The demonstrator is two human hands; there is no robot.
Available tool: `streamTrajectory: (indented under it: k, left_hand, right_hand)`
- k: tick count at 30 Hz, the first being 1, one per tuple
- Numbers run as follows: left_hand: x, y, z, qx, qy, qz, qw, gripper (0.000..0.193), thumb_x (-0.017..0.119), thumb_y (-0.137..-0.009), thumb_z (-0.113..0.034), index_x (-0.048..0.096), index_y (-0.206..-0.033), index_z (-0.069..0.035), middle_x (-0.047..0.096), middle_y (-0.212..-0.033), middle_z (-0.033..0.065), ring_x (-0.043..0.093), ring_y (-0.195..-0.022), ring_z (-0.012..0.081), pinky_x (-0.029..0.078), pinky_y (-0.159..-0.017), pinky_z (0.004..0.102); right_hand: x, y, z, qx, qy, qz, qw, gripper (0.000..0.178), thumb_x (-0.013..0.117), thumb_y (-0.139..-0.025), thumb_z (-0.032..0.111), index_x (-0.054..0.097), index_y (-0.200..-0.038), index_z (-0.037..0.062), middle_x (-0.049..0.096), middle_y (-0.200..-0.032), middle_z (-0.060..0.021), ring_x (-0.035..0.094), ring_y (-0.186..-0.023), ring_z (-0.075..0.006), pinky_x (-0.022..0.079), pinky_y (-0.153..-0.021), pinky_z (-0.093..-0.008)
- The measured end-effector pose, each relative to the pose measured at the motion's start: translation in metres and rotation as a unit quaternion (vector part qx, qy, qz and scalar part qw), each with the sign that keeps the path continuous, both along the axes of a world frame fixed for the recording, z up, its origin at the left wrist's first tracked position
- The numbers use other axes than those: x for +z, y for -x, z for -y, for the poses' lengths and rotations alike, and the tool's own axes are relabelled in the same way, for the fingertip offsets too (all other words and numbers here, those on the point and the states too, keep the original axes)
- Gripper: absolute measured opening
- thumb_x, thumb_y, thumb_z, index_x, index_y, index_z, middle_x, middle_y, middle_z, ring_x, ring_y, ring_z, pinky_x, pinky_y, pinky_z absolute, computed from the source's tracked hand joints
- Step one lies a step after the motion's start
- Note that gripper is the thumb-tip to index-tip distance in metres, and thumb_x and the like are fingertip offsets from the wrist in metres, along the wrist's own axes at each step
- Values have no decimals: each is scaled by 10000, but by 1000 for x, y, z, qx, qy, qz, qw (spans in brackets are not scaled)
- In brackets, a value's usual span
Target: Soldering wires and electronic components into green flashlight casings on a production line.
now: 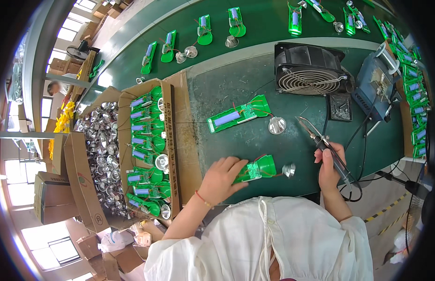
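My left hand [222, 180] closes over the left end of a green plastic lamp shell [265, 166] lying on the bench. That shell carries a green circuit board, and a silvery reflector cup [289, 170] is at its right end. In my right hand [330, 173] is a soldering iron [337, 163], its tip pointing up and left, with a thin metal tube beside the tip. The tip is apart from both shells. Farther up the bench lies a second green shell [262, 105] with a blue battery [226, 118], wired to another reflector cup [277, 125].
A black fan [311, 80] stands at the back, beside a small black tray [340, 108] and a blue-grey soldering station [374, 82] with trailing cables. At left, a cardboard box [176, 154] holds several shells; another [79, 180] holds loose reflectors. Shells line the green belt [259, 35] behind.
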State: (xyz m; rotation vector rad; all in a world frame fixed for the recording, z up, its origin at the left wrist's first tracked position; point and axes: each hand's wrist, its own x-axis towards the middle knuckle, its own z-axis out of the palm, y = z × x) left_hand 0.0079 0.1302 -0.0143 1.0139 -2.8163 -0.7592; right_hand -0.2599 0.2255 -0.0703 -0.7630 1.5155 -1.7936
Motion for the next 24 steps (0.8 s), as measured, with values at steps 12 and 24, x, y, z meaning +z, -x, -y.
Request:
streamTrajectory:
  k: [12,24]
  left_hand:
    - [-6,38,76,142,176,18,974,491,702,-661,-131,526,-1115,-69,541,-1055,75,532,-862,250,466,-732,333]
    - [-10,40,60,203,-25,-256,945,143,616,-768,-37,658,-905,-39,563,-870,76,560,-682,186,451,-599,267]
  right_hand:
    - [22,-8,4,42,36,-60,997,224,541,-855,170,457,-949,-15,564,-781,-107,509,-623,-105,428,-559,-222]
    - [31,-25,8,145,20,-10,989,187,530,-846,88,440,-982,-4,546,-896,-118,565,-753,-143,473,-677,-264]
